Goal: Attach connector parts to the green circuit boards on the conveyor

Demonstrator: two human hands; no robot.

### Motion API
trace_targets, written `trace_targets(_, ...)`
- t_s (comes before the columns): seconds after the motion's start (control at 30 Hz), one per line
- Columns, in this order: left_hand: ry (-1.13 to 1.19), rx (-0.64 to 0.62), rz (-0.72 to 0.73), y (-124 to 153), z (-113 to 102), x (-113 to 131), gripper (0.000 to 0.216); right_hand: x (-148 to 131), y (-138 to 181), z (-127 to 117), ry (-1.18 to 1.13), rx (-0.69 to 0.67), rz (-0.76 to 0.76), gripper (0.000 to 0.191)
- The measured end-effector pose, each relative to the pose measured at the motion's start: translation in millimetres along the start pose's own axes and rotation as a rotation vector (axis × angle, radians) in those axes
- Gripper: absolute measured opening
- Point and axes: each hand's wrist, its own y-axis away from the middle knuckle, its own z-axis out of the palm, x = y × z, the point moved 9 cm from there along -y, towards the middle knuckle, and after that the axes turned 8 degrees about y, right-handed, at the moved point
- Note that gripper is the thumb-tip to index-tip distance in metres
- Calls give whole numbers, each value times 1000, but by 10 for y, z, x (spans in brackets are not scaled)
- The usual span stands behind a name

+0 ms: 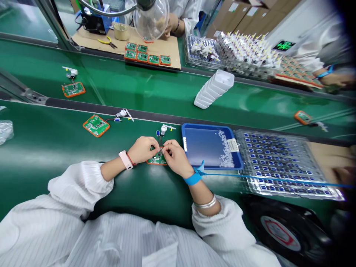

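A green circuit board [157, 160] with an orange rim lies on the green bench in front of me, partly covered by my fingers. My left hand [142, 149] grips the board at its upper left, thumb and fingers closed. From the right, my right hand [177, 157] pinches at the board's upper edge; its fingertips hide what they hold. Red and dark wires run from that edge to a white connector piece [164, 129] and a small blue part [158, 133] just beyond my hands.
Right of my hands stands a blue tray [198, 148] with small white pieces, then a clear blister tray [280, 163] of blue parts. Another wired board [96, 125] lies left. Beyond the dark rail, stacked white containers [214, 89] and further boards sit on green; co-workers' hands [171, 26] show behind.
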Motion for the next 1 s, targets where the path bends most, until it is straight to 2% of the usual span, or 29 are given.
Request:
trace_targets(0.1, -77, 17, 45, 87, -30, 32, 10, -126, 22, -119, 57, 61, -57, 15)
trace_targets(0.2, -231, -46, 163, 257, 42, 125, 52, -91, 48, -595, 185, 248, -124, 13)
trace_targets(0.27, -351, -107, 209, 332, 93, 172, 67, 178, 96, -1082, 356, 429, -74, 13)
trace_targets(0.33, -400, -139, 182, 296, 57, 192, 65, 616, 176, -1537, 565, 549, 68, 13)
trace_targets(0.37, -370, -153, 153, 229, 6, 202, 65, 859, 223, -1712, 647, 571, 150, 13)
trace_targets(0.43, -223, -134, 86, -1, -194, 216, 68, 1283, 305, -1909, 756, 538, 267, 14)
trace_targets(0.47, -133, -89, 55, -157, -347, 214, 69, 1443, 344, -1950, 791, 512, 310, 15)
trace_targets(0.53, -23, 83, 34, -502, -746, 176, 69, 1632, 405, -1957, 832, 469, 361, 16)
trace_targets(0.6, -64, 310, 40, -814, -1178, 66, 70, 1681, 435, -1928, 847, 448, 379, 18)
trace_targets(0.67, -199, 451, 53, -1063, -1474, -111, 69, 1658, 437, -1908, 848, 447, 374, 19)
trace_targets(0.73, -310, 458, 33, -1254, -1604, -374, 69, 1624, 422, -1908, 845, 452, 351, 19)
trace_targets(0.83, -441, 339, -22, -1329, -1652, -757, 68, 1621, 394, -1913, 848, 437, 322, 20)
trace_targets(0.9, -488, 271, -25, -1177, -1708, -871, 66, 1654, 379, -1906, 854, 407, 312, 21)
trace_targets(1.0, -487, 204, -22, -670, -1851, -860, 62, 1732, 375, -1898, 864, 373, 307, 21)
